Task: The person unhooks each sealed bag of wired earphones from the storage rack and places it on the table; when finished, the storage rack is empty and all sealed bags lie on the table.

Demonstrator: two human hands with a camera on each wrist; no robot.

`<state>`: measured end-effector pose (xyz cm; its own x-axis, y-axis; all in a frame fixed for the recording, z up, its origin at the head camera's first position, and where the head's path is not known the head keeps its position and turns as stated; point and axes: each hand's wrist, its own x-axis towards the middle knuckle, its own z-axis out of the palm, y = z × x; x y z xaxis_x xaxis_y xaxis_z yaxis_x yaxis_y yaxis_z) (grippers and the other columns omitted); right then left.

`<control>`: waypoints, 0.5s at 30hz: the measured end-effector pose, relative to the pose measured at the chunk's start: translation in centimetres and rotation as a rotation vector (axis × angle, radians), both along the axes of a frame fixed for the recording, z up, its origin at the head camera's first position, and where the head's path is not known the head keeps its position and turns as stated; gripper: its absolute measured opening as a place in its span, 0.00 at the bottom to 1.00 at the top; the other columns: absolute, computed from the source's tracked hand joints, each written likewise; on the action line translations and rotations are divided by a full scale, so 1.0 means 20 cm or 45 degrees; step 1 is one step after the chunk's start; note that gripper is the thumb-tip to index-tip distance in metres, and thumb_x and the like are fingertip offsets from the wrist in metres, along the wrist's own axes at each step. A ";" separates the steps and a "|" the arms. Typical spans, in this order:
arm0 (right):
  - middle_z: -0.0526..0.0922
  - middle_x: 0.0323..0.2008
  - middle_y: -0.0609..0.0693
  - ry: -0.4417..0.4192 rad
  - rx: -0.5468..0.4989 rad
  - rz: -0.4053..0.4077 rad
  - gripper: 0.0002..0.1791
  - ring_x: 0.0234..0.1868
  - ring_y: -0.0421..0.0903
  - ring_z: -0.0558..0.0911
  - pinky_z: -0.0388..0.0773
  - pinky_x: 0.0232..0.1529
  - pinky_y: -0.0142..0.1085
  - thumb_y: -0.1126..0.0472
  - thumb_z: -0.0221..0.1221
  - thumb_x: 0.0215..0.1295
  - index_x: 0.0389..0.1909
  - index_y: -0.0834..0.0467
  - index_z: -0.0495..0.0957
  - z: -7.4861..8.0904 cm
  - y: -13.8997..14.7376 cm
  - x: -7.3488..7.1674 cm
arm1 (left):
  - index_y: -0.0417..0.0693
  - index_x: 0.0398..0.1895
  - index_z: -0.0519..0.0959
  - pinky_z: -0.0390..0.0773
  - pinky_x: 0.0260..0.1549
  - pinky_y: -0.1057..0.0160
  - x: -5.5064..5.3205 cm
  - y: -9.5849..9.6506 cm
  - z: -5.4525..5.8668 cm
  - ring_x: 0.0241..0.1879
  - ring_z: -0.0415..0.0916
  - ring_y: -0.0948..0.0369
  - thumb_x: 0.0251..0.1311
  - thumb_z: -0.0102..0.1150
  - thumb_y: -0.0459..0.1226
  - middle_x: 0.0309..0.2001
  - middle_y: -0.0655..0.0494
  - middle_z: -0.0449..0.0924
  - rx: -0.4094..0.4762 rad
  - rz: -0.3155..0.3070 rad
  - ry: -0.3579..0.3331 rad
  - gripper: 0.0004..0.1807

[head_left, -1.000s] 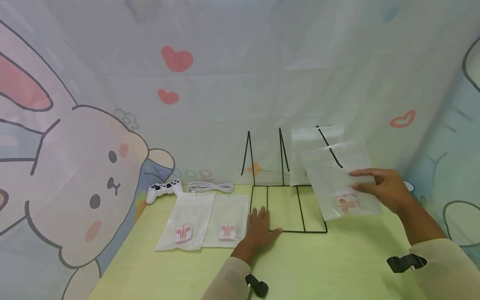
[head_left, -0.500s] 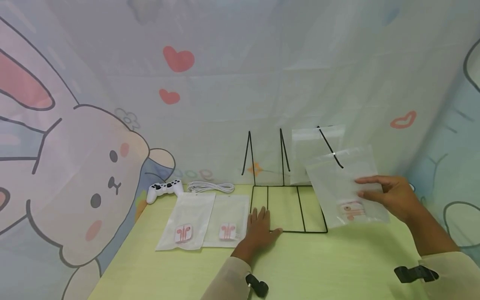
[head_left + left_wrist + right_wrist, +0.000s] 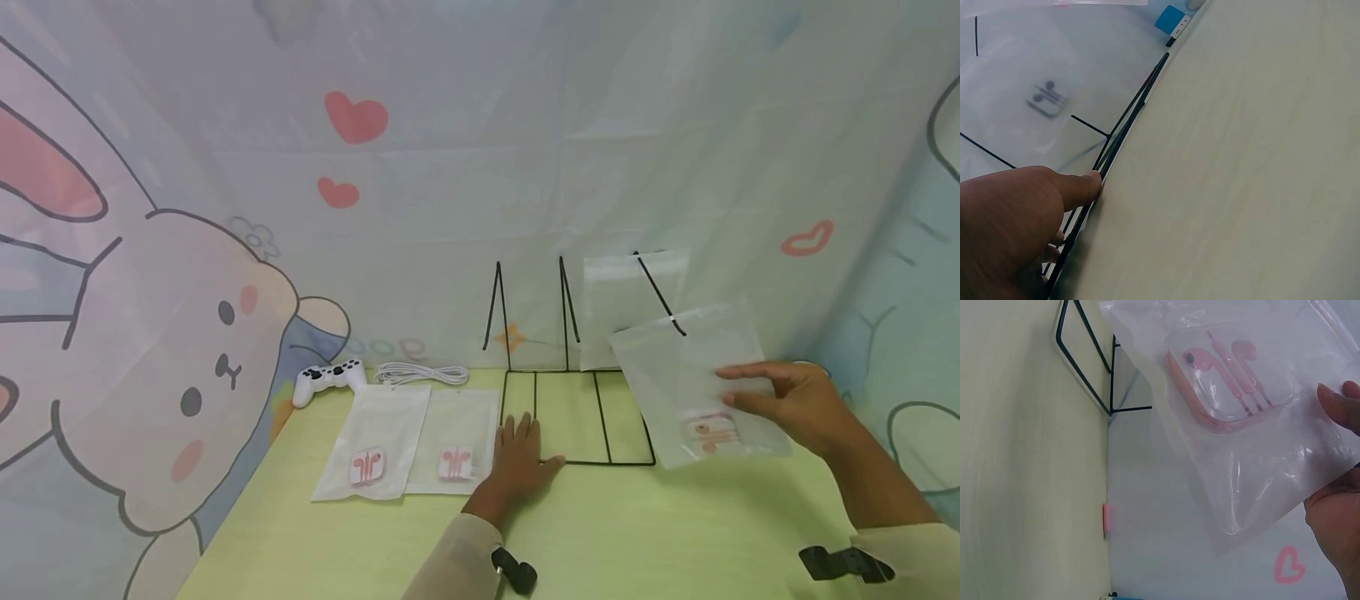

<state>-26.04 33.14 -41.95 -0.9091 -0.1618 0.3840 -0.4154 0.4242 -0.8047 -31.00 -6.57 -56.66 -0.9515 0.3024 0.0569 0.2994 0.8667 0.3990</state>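
My right hand [image 3: 795, 404] pinches the right side of a translucent zip bag [image 3: 697, 358]. Inside it lies a square clear case of pink earphones [image 3: 1229, 381]. The bag's tilted top edge meets the right prong of a black wire display rack [image 3: 606, 417], and the prong's tip shows in front of the bag. Whether the prong passes through the bag's hole is too small to tell. A second translucent bag [image 3: 633, 275] is behind, up the same prong. My left hand [image 3: 517, 457] rests on the rack's base at its front left, fingers extended, thumb on the front wire.
Left of the rack, two more bags [image 3: 390, 425] with pink earphone cases lie on the pale green table [image 3: 600, 542]. A white game controller [image 3: 327, 379] and a coiled white cable [image 3: 420, 374] stand behind them. A printed cloth backdrop [image 3: 450, 167] rises at the back.
My right hand has moved down and to the right with the bag, whose top edge has shifted toward the prong's tip. My left hand and the rack have stayed in place.
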 end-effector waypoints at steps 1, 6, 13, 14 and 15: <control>0.93 0.39 0.31 0.033 0.007 0.011 0.19 0.33 0.33 0.88 0.84 0.31 0.31 0.73 0.74 0.64 0.56 0.61 0.91 0.00 0.00 0.00 | 0.35 0.84 0.62 0.51 0.85 0.35 0.00 0.00 0.00 0.87 0.49 0.35 0.77 0.56 0.59 0.87 0.38 0.57 0.004 0.000 0.000 0.47; 0.92 0.43 0.26 0.081 0.044 0.001 0.19 0.35 0.30 0.88 0.83 0.33 0.28 0.73 0.75 0.63 0.55 0.62 0.91 0.01 0.01 0.03 | 0.35 0.84 0.62 0.52 0.85 0.34 0.00 0.00 -0.01 0.87 0.49 0.34 0.77 0.57 0.59 0.87 0.38 0.57 0.001 -0.003 -0.002 0.46; 0.89 0.39 0.22 0.092 0.096 -0.018 0.20 0.33 0.28 0.84 0.80 0.31 0.27 0.72 0.75 0.62 0.55 0.59 0.92 0.01 0.03 0.06 | 0.36 0.85 0.62 0.52 0.85 0.35 0.00 0.00 -0.01 0.87 0.49 0.35 0.77 0.56 0.59 0.87 0.39 0.57 -0.011 0.000 -0.004 0.46; 0.88 0.38 0.23 0.105 0.101 -0.017 0.20 0.30 0.27 0.81 0.78 0.28 0.27 0.72 0.75 0.62 0.55 0.59 0.92 0.01 0.03 0.07 | 0.36 0.85 0.61 0.51 0.85 0.35 0.00 0.00 -0.01 0.88 0.48 0.35 0.77 0.56 0.59 0.87 0.39 0.57 -0.007 0.001 -0.008 0.46; 0.87 0.36 0.23 0.121 0.111 -0.026 0.20 0.27 0.26 0.76 0.74 0.26 0.27 0.72 0.76 0.62 0.55 0.58 0.92 0.01 0.03 0.07 | 0.36 0.85 0.61 0.51 0.85 0.35 0.00 0.00 -0.01 0.88 0.48 0.35 0.77 0.56 0.59 0.87 0.39 0.57 -0.005 0.002 -0.011 0.47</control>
